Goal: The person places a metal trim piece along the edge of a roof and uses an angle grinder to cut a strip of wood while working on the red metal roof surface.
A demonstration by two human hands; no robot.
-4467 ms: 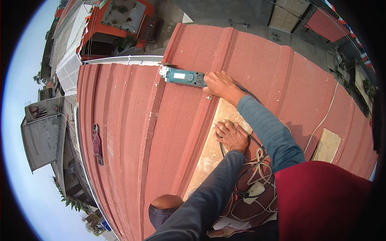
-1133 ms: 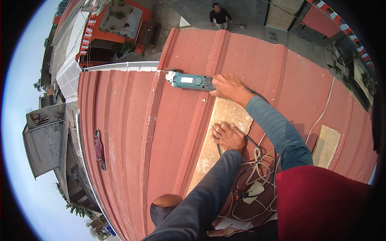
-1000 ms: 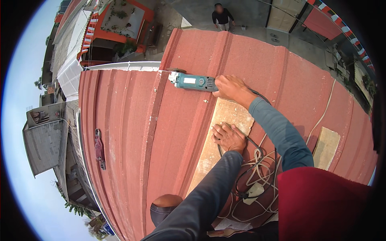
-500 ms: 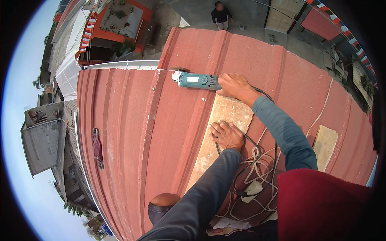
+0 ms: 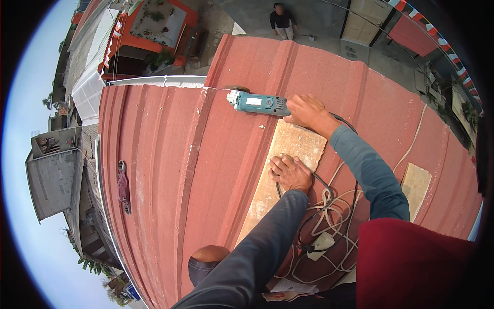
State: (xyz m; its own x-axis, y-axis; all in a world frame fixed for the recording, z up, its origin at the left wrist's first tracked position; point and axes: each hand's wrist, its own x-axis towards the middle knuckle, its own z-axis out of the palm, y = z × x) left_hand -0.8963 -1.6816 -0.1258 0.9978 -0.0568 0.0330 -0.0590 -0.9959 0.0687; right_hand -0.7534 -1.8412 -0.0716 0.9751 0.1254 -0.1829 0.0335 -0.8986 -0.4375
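My right hand (image 5: 309, 111) is wrapped around the rear of a teal angle grinder (image 5: 261, 104). The grinder lies level just over the red metal roofing sheet (image 5: 226, 149), and its dark disc (image 5: 238, 88) meets the sheet along a thin pale cut line. Lower down, my left hand (image 5: 290, 172) leans with outstretched, slightly bent fingers on a worn wooden board (image 5: 296, 141). A black power cord (image 5: 325, 193) passes at or under that palm; whether the fingers pinch it is hidden.
Tangled pale cable with a white socket block (image 5: 321, 244) lies by my right arm. Another board (image 5: 416, 188) rests farther right, and a dark red strap-like item (image 5: 123, 188) at left. Beyond the roof's far edge, a person (image 5: 283, 21) stands on the ground below.
The grinder and my right hand have shifted slightly to the right along the sheet, and the thin line behind the disc is longer. My left hand stays on the board.
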